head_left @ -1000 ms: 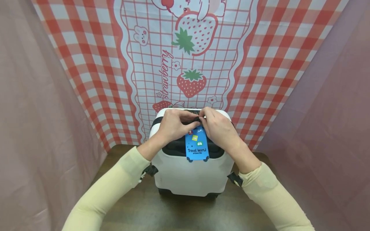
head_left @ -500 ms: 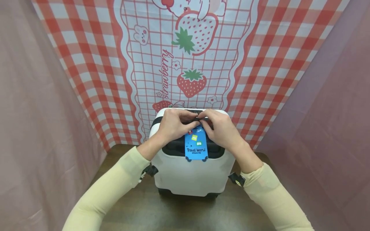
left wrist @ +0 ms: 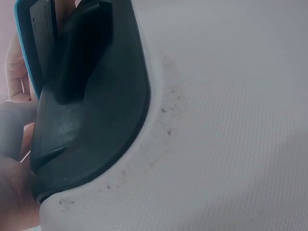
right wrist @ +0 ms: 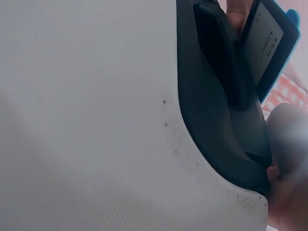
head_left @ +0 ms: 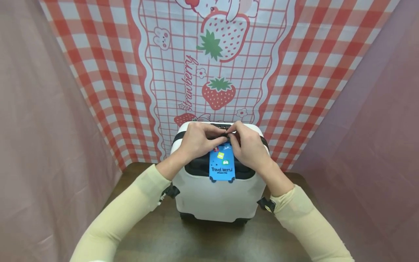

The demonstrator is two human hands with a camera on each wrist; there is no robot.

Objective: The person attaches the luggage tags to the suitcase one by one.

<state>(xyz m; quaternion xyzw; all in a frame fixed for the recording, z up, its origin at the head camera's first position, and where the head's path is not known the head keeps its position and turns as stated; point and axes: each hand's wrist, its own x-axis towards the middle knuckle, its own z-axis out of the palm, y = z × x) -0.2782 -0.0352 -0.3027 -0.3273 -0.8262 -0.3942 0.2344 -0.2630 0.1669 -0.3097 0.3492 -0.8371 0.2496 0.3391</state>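
Observation:
A white hard-shell suitcase (head_left: 219, 200) stands upright, its black handle (right wrist: 226, 62) set in a dark recess. Over the front of the handle hangs a blue luggage tag (head_left: 222, 163) printed "Travel World". My left hand (head_left: 198, 142) reaches in from the left, thumb and forefinger pinching the tag's dark strap at the handle. From the other side my right hand (head_left: 251, 147) pinches the strap too, thumb and forefinger almost meeting the left fingertips. Fingers hide most of the strap. In the right wrist view the tag's back (right wrist: 262, 45) shows a white name card.
The suitcase stands on a brown wooden table (head_left: 209, 242). Behind it hangs a red-and-white checked strawberry cloth (head_left: 217, 94), with pinkish curtains (head_left: 59, 145) at both sides. A black band (head_left: 178, 137) crosses the suitcase top.
My right hand's fingers have shifted slightly at the strap, opening a gap between thumb and forefinger and then lifting a little. The left hand holds nearly still; the tag has swung slightly left.

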